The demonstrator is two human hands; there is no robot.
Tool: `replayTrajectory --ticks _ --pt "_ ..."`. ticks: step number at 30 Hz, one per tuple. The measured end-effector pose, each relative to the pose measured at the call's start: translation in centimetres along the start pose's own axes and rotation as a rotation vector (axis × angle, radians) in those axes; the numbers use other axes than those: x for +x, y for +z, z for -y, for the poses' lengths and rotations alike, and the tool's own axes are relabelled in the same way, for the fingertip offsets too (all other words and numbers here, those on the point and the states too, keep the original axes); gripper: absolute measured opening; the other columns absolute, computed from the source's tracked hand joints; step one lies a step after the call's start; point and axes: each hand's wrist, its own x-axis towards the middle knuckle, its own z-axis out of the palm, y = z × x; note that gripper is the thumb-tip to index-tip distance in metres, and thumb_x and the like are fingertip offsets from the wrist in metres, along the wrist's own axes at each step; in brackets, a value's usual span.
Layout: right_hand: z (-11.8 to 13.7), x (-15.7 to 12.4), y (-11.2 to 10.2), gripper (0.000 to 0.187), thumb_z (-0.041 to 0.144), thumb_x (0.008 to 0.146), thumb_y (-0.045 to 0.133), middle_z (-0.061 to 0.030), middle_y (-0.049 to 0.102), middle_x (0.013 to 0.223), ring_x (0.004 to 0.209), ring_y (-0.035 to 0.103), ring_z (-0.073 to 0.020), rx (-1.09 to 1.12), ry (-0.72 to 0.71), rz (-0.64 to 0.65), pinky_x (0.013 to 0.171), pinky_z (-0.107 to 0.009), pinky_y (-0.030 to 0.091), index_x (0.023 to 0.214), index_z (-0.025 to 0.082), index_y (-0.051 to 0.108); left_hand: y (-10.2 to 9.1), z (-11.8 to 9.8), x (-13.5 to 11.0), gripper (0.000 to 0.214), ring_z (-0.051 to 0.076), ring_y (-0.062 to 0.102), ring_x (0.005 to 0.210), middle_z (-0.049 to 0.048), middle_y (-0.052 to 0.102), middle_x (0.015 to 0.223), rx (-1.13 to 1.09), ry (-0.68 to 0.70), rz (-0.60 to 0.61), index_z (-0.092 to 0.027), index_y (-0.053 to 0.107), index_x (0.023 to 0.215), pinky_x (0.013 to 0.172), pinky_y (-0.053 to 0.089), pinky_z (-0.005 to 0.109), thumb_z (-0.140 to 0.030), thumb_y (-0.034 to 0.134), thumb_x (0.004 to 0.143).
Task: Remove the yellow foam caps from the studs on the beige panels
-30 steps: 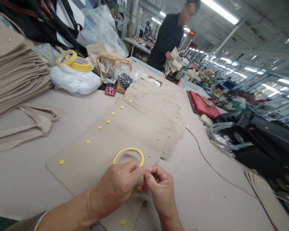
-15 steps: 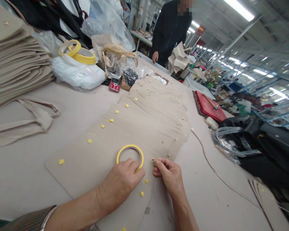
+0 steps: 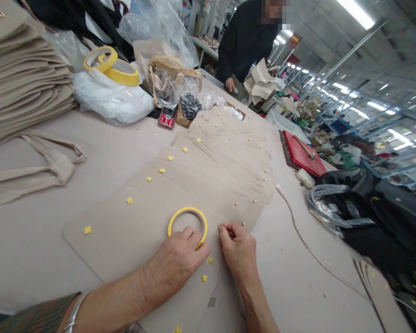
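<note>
My left hand (image 3: 185,252) is closed round the lower rim of a roll of yellow tape (image 3: 170,223), which stands tilted over the beige panels. My right hand (image 3: 238,245) pinches thumb and fingers together at the right edge of the front beige panel (image 3: 125,245). Its fingertips cover the spot, so what they hold cannot be made out. Small squares of yellow tape (image 3: 204,278) stick to the panels near both hands and along the left side. Small metal studs (image 3: 243,224) sit along the panels' right side, one close to my right fingers.
A tall stack of beige pieces (image 3: 27,88) stands at the left, above a fabric strap (image 3: 58,169). Two tape rolls (image 3: 125,76) lie on a white plastic bag (image 3: 111,99). A red pad (image 3: 303,152) and black bags (image 3: 377,217) line the right. A person (image 3: 244,41) stands beyond.
My right fingertips have moved slightly onto the panel's edge, and the stud visible there before is now covered. My left hand still holds the tape roll. The person beyond leans lower.
</note>
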Motion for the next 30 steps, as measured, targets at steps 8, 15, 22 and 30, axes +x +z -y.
replayTrajectory --ticks 8,15,22,30 --pt "-1.6 -0.8 0.0 0.03 0.043 0.083 0.059 0.0032 0.062 0.053 0.045 0.058 -0.0165 0.116 0.115 -0.03 0.046 -0.024 0.044 0.098 0.018 0.06 0.3 0.1 -0.2 0.012 0.024 0.051 0.075 0.004 0.055 0.081 0.008 -0.005 0.01 -0.019 0.051 0.083 0.058 0.042 0.034 -0.016 0.061 0.086" --pt "-1.8 -1.8 0.5 0.027 0.034 0.09 0.05 -0.0055 0.073 0.081 0.072 0.067 -0.0178 -0.112 -0.222 -0.139 0.07 -0.027 0.047 0.083 0.019 0.07 0.7 0.0 -0.3 0.013 0.024 0.05 0.077 0.0041 0.055 0.083 -0.013 -0.016 0.014 -0.019 0.051 0.083 0.06 0.044 0.035 -0.016 0.062 0.086" --pt "-1.1 -0.2 0.7 0.026 0.036 0.089 0.048 -0.0009 0.068 0.068 0.062 0.063 -0.0164 -0.17 -0.193 -0.075 0.063 -0.026 0.042 0.079 0.021 0.066 -0.4 -0.2 0.0 0.007 0.024 0.052 0.08 0.0037 0.056 0.086 -0.054 -0.027 0.081 -0.018 0.051 0.086 0.062 0.047 0.035 -0.016 0.056 0.09" --pt "-0.6 -1.9 -1.5 0.023 0.037 0.09 0.054 0.0011 0.066 0.066 0.061 0.061 -0.016 -0.091 -0.173 0.302 0.058 -0.025 0.042 0.078 0.022 0.066 -3.1 0.2 -1.2 0.009 0.019 0.054 0.072 0.0006 0.057 0.08 -0.242 -0.08 -0.072 -0.02 0.054 0.092 0.064 0.048 0.03 -0.011 0.051 0.091"
